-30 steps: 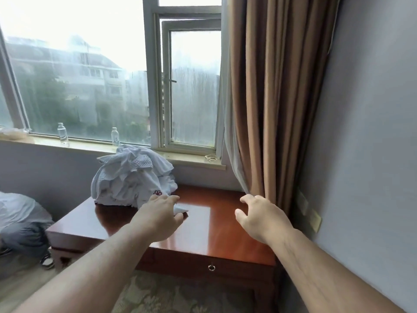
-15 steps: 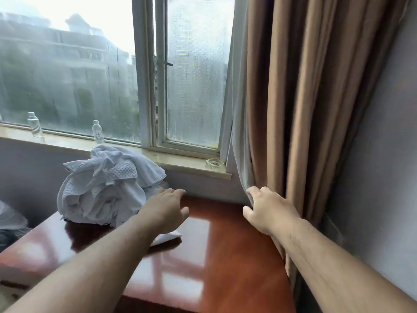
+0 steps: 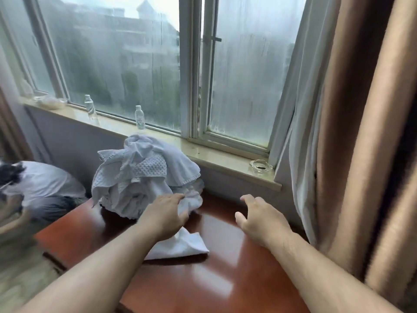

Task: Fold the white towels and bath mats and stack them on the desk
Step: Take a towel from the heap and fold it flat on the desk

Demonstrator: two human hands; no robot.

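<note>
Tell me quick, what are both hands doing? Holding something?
Left hand: gripping a white towel at the edge of the towel pile.
Right hand: open, holding nothing, over the desk.

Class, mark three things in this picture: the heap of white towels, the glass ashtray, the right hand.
heap of white towels (image 3: 147, 170): head view, on the waffle-weave cloth mid-heap.
glass ashtray (image 3: 260, 166): head view, on its bowl.
right hand (image 3: 262, 220): head view, on the back of the hand.

Hotel-like bedroom: curtains (image 3: 352, 132), wooden desk (image 3: 225, 279), white towels (image 3: 144, 177).
</note>
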